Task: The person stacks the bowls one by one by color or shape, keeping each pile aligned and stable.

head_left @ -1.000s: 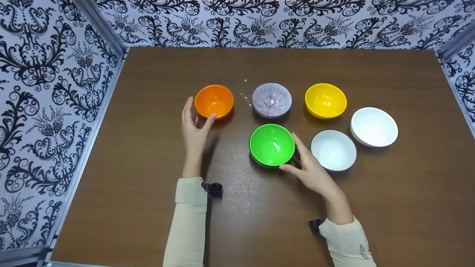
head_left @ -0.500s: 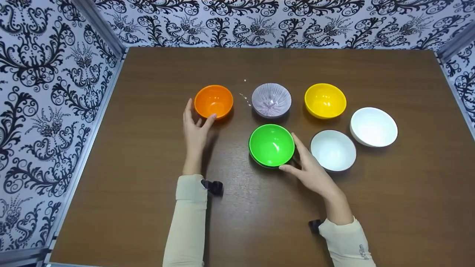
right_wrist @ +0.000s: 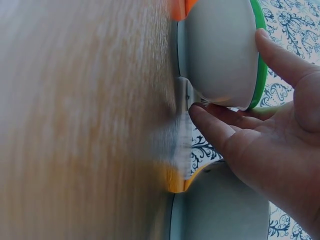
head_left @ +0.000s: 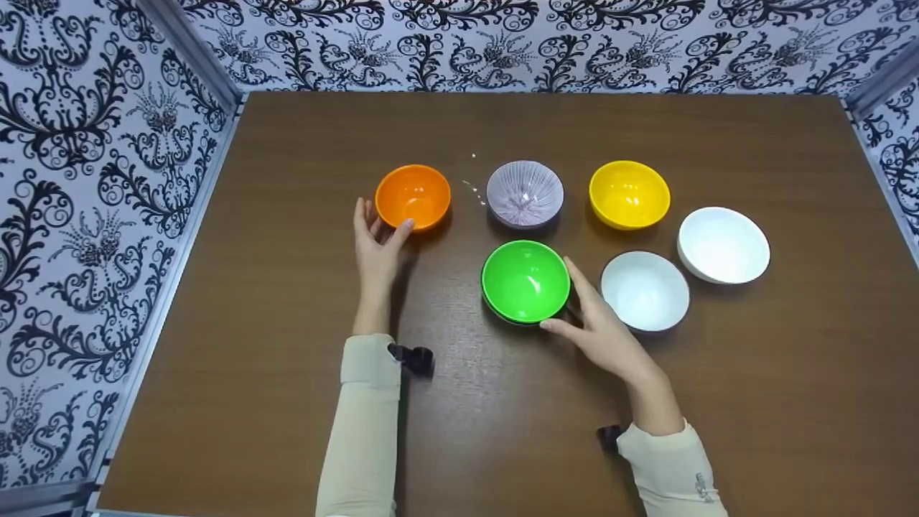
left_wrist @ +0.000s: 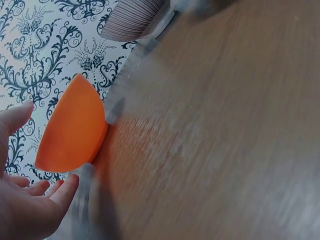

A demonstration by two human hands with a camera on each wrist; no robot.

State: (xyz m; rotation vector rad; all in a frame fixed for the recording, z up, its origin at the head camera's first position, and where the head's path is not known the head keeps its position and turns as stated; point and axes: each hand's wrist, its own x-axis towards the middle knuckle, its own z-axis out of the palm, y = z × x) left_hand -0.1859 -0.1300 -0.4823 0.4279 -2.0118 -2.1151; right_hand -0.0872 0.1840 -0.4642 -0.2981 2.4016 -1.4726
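Observation:
An orange bowl [head_left: 413, 195] stands upright at the table's left middle. My left hand [head_left: 377, 248] is at its near left side, thumb tip right at the near rim in the head view. In the left wrist view a gap shows between the thumb [left_wrist: 17, 117] and the orange bowl; the other fingers lie loosely bent below its edge. A green bowl [head_left: 525, 281] sits in a pale bowl [right_wrist: 220, 55] whose outer wall shows in the right wrist view. My right hand [head_left: 599, 334] touches this stack's right side, thumb on the green rim and fingers extended along the pale wall.
Behind the green bowl stands a lilac ribbed bowl [head_left: 525, 194], with a yellow bowl [head_left: 630, 195] to its right. Two white bowls stand further right, a nearer one [head_left: 645, 291] and a farther one [head_left: 724, 245]. Patterned walls [head_left: 495, 50] border the brown table [head_left: 251, 345].
My left hand has shifted slightly down, toward the near side of the orange bowl. The right hand and the bowls have stayed in place.

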